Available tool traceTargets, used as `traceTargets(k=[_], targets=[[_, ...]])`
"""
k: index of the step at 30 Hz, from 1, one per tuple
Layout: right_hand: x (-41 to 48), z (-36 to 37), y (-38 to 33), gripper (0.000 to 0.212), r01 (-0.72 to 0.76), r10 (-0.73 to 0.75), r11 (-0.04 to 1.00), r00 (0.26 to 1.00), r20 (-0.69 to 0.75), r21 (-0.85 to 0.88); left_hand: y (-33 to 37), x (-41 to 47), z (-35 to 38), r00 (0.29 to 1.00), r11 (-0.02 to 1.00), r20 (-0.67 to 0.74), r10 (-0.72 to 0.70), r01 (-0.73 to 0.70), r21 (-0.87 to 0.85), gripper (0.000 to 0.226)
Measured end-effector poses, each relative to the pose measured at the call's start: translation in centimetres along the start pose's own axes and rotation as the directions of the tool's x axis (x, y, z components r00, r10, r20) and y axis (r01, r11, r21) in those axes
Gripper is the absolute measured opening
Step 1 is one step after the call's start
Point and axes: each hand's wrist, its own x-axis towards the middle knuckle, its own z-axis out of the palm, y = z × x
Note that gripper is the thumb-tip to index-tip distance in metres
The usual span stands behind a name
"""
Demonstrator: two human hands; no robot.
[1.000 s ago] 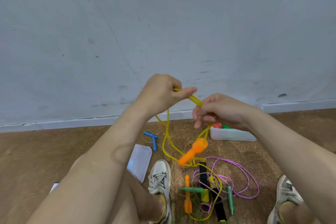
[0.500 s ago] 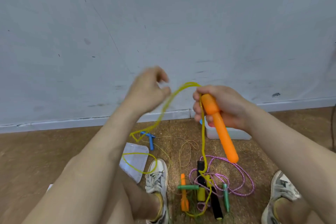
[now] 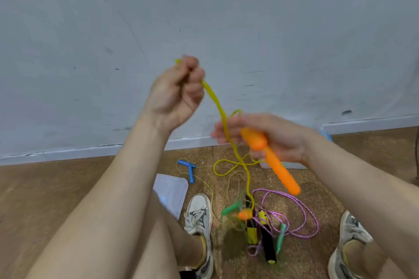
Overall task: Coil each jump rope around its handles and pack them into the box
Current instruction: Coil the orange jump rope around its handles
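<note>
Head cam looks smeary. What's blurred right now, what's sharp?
Head view: motion blur smears the right hand, its orange handle, the yellow rope and the second orange handle low by the pile; the left hand gripping the rope and the purple rope on the floor read sharper; light is even, no glare.

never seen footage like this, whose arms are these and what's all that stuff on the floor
There is no machine here. A camera worn on a person's head looks down at their own two bare arms. The left hand grips a yellow rope up high; the right hand holds the rope's orange handle. On the brown floor lie a purple rope, blue handles, a black handle, a green handle and a clear lid. A shoe shows below.
</note>
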Motion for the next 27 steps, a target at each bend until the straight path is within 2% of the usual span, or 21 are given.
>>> traceTargets(k=[2, 4, 6, 7, 8, 9, 10, 11, 12, 13, 14, 15, 16, 17, 18, 20, 23, 25, 27], targets=[[0.3, 1.1, 1.6, 0.021, -0.053, 0.082, 0.963, 0.991, 0.101, -0.264, 1.5, 0.7, -1.4, 0.991, 0.972, -0.021, 0.131, -0.132, -0.196, 0.034], [0.3, 1.3, 2.5, 0.008, -0.125, 0.158, 0.839, 0.987, 0.017, -0.53, 3.4, 1.1, -3.6, 0.948, 0.891, -0.161, 0.274, -0.313, -0.329, 0.038], [0.1, 0.7, 2.4, 0.008, -0.191, 0.159, 0.688, 0.981, -0.111, -0.701, 5.3, 1.0, -5.7, 0.871, 0.804, -0.335, 0.36, -0.472, -0.362, 0.037], [-0.1, 0.4, 2.3, 0.011, -0.204, 0.135, 0.64, 0.979, -0.153, -0.741, 5.9, 0.9, -6.6, 0.832, 0.784, -0.409, 0.374, -0.519, -0.34, 0.037], [-0.2, 0.3, 2.0, 0.015, -0.207, 0.102, 0.635, 0.977, -0.186, -0.744, 6.2, 0.9, -7.5, 0.8, 0.795, -0.474, 0.368, -0.535, -0.287, 0.037], [-0.3, 0.3, 1.6, 0.018, -0.197, 0.062, 0.689, 0.975, -0.214, -0.697, 6.2, 1.0, -8.2, 0.778, 0.837, -0.521, 0.35, -0.51, -0.198, 0.035], [-0.3, 0.5, 1.2, 0.022, -0.168, 0.025, 0.79, 0.97, -0.244, -0.589, 5.9, 1.1, -8.4, 0.76, 0.899, -0.561, 0.329, -0.434, -0.062, 0.034], [-0.3, 0.8, 0.6, 0.024, -0.114, -0.008, 0.896, 0.962, -0.272, -0.429, 5.3, 1.2, -8.4, 0.736, 0.946, -0.599, 0.314, -0.294, 0.135, 0.033], [-0.3, 1.2, 0.0, 0.026, -0.047, -0.029, 0.97, 0.953, -0.303, -0.238, 4.6, 1.0, -8.1, 0.714, 0.925, -0.625, 0.316, -0.087, 0.369, 0.037], [-0.3, 1.4, -0.7, 0.028, 0.02, -0.039, 0.998, 0.942, -0.332, -0.061, 4.0, 0.7, -7.7, 0.708, 0.803, -0.627, 0.324, 0.145, 0.578, 0.043], [-0.3, 1.6, -1.2, 0.029, 0.078, -0.043, 0.993, 0.933, -0.357, 0.083, 3.4, 0.1, -7.1, 0.744, 0.617, -0.596, 0.301, 0.324, 0.717, 0.044], [-0.2, 1.9, -1.7, 0.029, 0.127, -0.047, 0.973, 0.928, -0.37, 0.194, 2.9, -0.6, -6.2, 0.813, 0.435, -0.544, 0.207, 0.422, 0.796, 0.04], [-0.1, 2.1, -2.2, 0.03, 0.165, -0.052, 0.944, 0.929, -0.368, 0.285, 2.3, -1.4, -5.1, 0.884, 0.308, -0.466, 0.05, 0.43, 0.849, 0.031], [0.0, 2.3, -2.5, 0.029, 0.196, -0.06, 0.91, 0.934, -0.352, 0.365, 1.5, -2.2, -3.9, 0.923, 0.255, -0.359, -0.138, 0.383, 0.888, 0.02], [0.2, 2.4, -2.7, 0.029, 0.22, -0.072, 0.875, 0.94, -0.332, 0.432, 0.5, -2.5, -2.8, 0.922, 0.241, -0.236, -0.308, 0.316, 0.918, 0.02], [0.5, 2.7, -3.0, 0.028, 0.252, -0.105, 0.819, 0.949, -0.296, 0.516, -2.4, -2.5, -1.6, 0.847, 0.246, -0.026, -0.532, 0.184, 0.952, 0.04], [0.8, 2.6, -3.4, 0.026, 0.289, -0.13, 0.793, 0.94, -0.314, 0.536, -5.9, -2.0, -0.9, 0.694, 0.181, 0.045, -0.719, 0.124, 0.976, 0.038], [0.8, 1.7, -3.7, 0.024, 0.328, -0.129, 0.789, 0.915, -0.381, 0.519, -5.7, -1.9, -1.1, 0.604, 0.26, 0.097, -0.791, 0.187, 0.947, 0.033], [0.6, 0.6, -3.9, 0.022, 0.351, -0.121, 0.791, 0.892, -0.435, 0.501, -4.4, -1.9, -1.4, 0.542, 0.428, 0.238, -0.806, 0.255, 0.867, 0.027]])
